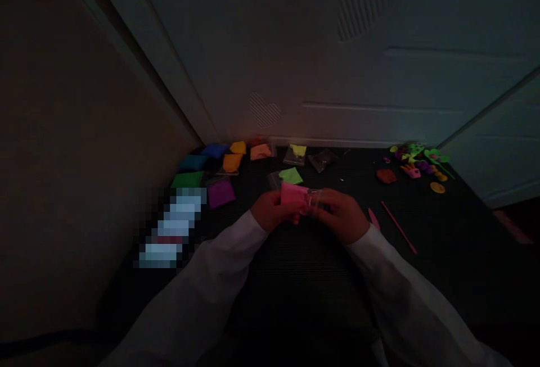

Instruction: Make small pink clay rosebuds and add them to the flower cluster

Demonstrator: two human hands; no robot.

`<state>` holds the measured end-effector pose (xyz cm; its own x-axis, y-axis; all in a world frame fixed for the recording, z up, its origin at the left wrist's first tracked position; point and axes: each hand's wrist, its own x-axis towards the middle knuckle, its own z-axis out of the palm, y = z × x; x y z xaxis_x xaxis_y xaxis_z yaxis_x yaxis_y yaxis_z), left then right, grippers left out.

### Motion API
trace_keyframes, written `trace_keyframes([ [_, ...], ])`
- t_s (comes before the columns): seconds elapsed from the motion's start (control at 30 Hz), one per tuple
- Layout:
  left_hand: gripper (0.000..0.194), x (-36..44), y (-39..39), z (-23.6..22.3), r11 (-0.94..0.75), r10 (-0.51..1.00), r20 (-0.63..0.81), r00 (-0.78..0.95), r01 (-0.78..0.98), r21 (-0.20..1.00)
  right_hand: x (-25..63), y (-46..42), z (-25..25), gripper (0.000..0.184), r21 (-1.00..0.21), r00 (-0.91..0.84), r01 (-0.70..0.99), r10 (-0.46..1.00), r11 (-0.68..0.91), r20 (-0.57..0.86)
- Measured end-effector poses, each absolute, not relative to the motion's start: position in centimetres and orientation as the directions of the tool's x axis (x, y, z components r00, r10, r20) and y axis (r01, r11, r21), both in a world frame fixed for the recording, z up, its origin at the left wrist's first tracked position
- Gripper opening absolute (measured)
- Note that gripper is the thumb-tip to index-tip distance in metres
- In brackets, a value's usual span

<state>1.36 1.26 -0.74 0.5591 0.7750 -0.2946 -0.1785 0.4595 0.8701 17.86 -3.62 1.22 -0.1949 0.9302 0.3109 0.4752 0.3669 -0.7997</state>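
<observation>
Between my two hands is a small clear bag of pink modelling clay [293, 195], held above the dark table [295, 277]. My left hand [270, 209] grips the clay-filled end, thumb across its front. My right hand [341, 215] pinches the clear plastic end; its fingertips are partly hidden by the bag. Just beyond the bag lies light green clay [292, 176] on clear plastic. A pink clay knife [373, 219] and a thin pink stick [399, 226] lie to the right of my right hand.
Packs of purple [221, 193], green [188, 180], blue [215, 150] and orange clay [232, 162] lie at the left. Peach clay [260, 152], yellow clay [298, 150] and a dark bag [323, 160] line the back. Colourful clay pieces [415, 159] crowd the right corner. A blurred bright screen [175, 229] is at left.
</observation>
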Motion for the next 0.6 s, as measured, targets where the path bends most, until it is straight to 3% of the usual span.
trace_keyframes([
  [0.6, 0.026, 1.37, 1.24, -0.62, 0.524, 0.715, -0.352, 0.604, -0.131, 0.841, 17.38, -3.72, 1.19, 0.013, -0.788, -0.214, 0.479, 0.922, 0.388, 0.324],
])
